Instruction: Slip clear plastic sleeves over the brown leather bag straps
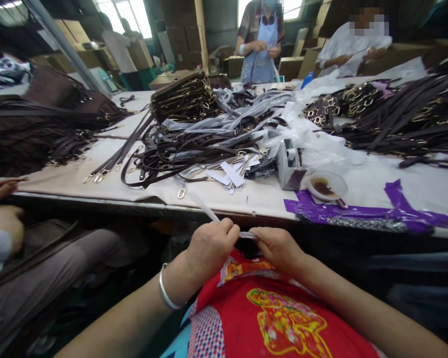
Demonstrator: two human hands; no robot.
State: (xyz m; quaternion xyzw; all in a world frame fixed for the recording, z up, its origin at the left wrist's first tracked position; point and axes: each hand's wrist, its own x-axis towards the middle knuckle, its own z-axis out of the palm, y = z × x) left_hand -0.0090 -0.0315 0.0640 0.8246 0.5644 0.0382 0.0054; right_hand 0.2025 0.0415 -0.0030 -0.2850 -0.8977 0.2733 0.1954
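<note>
My left hand point(212, 244) and my right hand point(280, 248) are close together in front of the table edge, both with fingers pinched. Between them runs a narrow, whitish plastic strip point(248, 235), held at both sides. A translucent length of plastic point(208, 211) rises from my left hand toward the table; whether it is the same piece I cannot tell. Just beyond the hands lie a gold oval buckle point(181, 193), white paper tags point(232, 175) and a tangle of dark brown straps point(164, 161) with gold hardware. My fingers hide part of the strip.
A grey tape dispenser point(289, 166) and a bowl of brown liquid point(326, 186) stand near purple tape point(321, 211) on the table edge. Dark straps point(399, 112) are heaped at right, brown bags point(41, 119) at left. A neighbour's hand point(2, 223) is at far left; people work opposite.
</note>
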